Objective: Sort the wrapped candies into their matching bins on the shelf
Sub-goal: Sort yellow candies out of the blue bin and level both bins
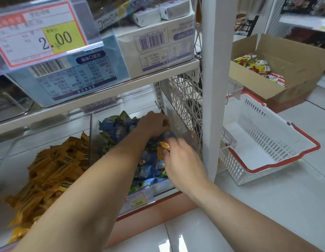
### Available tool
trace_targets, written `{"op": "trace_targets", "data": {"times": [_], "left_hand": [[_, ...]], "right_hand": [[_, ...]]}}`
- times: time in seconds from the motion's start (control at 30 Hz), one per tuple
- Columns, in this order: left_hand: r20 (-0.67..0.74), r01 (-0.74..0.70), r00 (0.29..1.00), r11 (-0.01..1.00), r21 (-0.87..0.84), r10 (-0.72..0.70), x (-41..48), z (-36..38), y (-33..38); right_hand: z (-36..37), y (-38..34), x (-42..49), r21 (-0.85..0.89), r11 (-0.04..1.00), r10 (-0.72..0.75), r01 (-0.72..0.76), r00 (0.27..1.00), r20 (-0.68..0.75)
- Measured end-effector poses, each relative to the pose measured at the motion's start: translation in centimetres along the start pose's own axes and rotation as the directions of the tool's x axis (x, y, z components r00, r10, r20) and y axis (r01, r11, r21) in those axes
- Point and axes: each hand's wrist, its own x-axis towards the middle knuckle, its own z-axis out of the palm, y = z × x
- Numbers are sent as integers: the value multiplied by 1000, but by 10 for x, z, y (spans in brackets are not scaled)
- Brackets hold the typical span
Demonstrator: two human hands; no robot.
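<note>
Orange candy [165, 146], glossy wrapper, pinched in right hand [181, 164] fingers; left hand [152, 124] among blue candies [114, 128], hold unclear.

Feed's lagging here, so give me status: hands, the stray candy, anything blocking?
Right hand pinches orange candy over blue-candy bin. Left hand dug into blue candies, grip hidden. Orange-candy bin adjacent left; left forearm lies across the way.

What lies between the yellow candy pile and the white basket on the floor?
The clear bin of blue candies, then the white shelf post, as the head view shows.
</note>
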Motion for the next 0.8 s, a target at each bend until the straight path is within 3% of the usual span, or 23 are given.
{"op": "trace_targets", "data": {"times": [0.43,0.67,0.8], "left_hand": [[-178,-13,984,996,93,30,1,-6,7],[-63,-84,994,996,38,86,-7,-12,-4],[-76,-51,996,997,54,55,-1,-7,1]], "right_hand": [[-2,0,1,36,999,3,-2,1000,-9],[-6,-3,-2,47,999,6,-8,1000,26],[-8,-1,-3,56,998,8,-11,999,44]]}}
